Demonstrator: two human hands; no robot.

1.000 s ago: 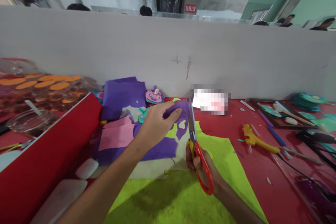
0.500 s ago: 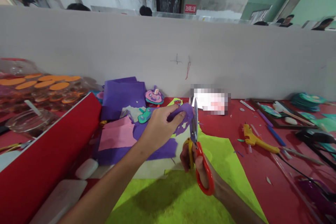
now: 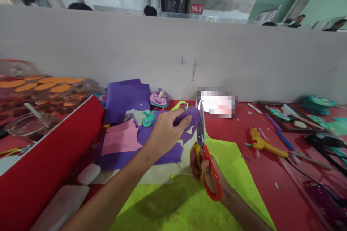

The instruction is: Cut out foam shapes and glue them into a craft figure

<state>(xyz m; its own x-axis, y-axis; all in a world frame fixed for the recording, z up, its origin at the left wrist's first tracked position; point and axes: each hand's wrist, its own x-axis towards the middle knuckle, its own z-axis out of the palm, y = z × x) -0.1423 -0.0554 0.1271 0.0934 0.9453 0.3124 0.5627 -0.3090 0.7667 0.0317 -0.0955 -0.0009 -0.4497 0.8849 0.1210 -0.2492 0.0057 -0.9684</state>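
Observation:
Pinched between the thumb and fingers of my left hand (image 3: 169,124) is a piece of purple felt (image 3: 193,112), its outer edge curved. My right hand (image 3: 207,169) grips a pair of scissors (image 3: 201,130) with one red and one yellow handle loop. The blades point upward along the right edge of the purple piece, nearly closed. Below my left hand a small purple scrap (image 3: 187,136) hangs or lies; I cannot tell which. Purple sheets (image 3: 127,99) and a pink sheet (image 3: 121,140) lie to the left. A yellow-green sheet (image 3: 159,204) spreads under both hands.
To the right lie a yellow glue gun (image 3: 267,144), a blue pen (image 3: 285,139) and a brown tray (image 3: 295,129). A red panel (image 3: 62,151) slants along the left, with clear cups (image 3: 61,99) beyond it. A white partition (image 3: 121,47) crosses the back.
The scissor blades have closed somewhat, and the fingers of my right hand have drawn closer to the red loop. My left hand has barely moved.

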